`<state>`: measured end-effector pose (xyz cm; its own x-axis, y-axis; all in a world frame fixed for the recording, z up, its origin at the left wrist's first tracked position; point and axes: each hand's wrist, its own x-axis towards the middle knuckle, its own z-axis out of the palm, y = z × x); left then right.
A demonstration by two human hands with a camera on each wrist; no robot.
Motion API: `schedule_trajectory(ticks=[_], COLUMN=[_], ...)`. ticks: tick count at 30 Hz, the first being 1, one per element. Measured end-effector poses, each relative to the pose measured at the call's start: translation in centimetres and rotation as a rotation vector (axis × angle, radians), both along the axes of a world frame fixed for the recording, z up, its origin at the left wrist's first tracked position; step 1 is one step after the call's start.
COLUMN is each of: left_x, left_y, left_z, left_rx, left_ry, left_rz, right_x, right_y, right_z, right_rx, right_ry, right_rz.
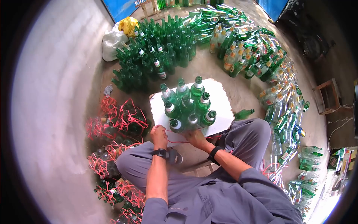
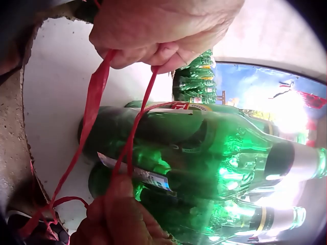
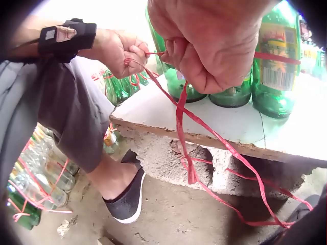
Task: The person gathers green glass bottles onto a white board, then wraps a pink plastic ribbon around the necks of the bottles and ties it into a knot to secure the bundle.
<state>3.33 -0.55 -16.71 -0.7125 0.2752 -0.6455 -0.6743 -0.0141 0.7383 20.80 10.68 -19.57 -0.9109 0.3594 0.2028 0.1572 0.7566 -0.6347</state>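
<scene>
A cluster of several green glass bottles (image 1: 185, 104) stands upright on a white board (image 1: 222, 100), with red plastic string (image 3: 280, 58) running across the labels. At the near side of the cluster, my left hand (image 1: 159, 136) pinches strands of the red string, its fingers curled in. My right hand (image 1: 196, 139) is close against the front bottles and grips the same string with bent fingers. Between the hands a length of string (image 2: 130, 132) is drawn tight in the left wrist view. Loose ends (image 3: 235, 150) droop past the board's front edge in the right wrist view.
Rough blocks (image 3: 168, 155) hold up the board. Bundles wrapped in red string (image 1: 123, 119) lie at the left. Many standing green bottles (image 1: 164, 52) fill the floor ahead, and piled bottles (image 1: 283, 97) curve down the right. One green bottle (image 1: 244, 114) lies beside the board.
</scene>
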Motion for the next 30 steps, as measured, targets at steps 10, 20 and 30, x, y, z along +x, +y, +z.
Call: schedule_trajectory(ticks=[10,20,30], left_x=[0.6,2.3,2.9], left_y=[-2.6,-1.7,-1.0], left_z=[-0.7,-1.9,1.9], left_rx=[-0.421,-0.27,-0.033], left_ry=[0.737,0.811,0.117], left_rz=[-0.532,-0.589,-0.349], right_x=[-0.5,-0.4,-0.1], right_y=[-0.4,-1.1,-1.8], right_z=[1.8,0.1,0.6], right_rx=[-0.581,-0.582,-0.618], right_ry=[-0.069,-0.046,-0.085], right_rz=[-0.171,-0.181,-0.233])
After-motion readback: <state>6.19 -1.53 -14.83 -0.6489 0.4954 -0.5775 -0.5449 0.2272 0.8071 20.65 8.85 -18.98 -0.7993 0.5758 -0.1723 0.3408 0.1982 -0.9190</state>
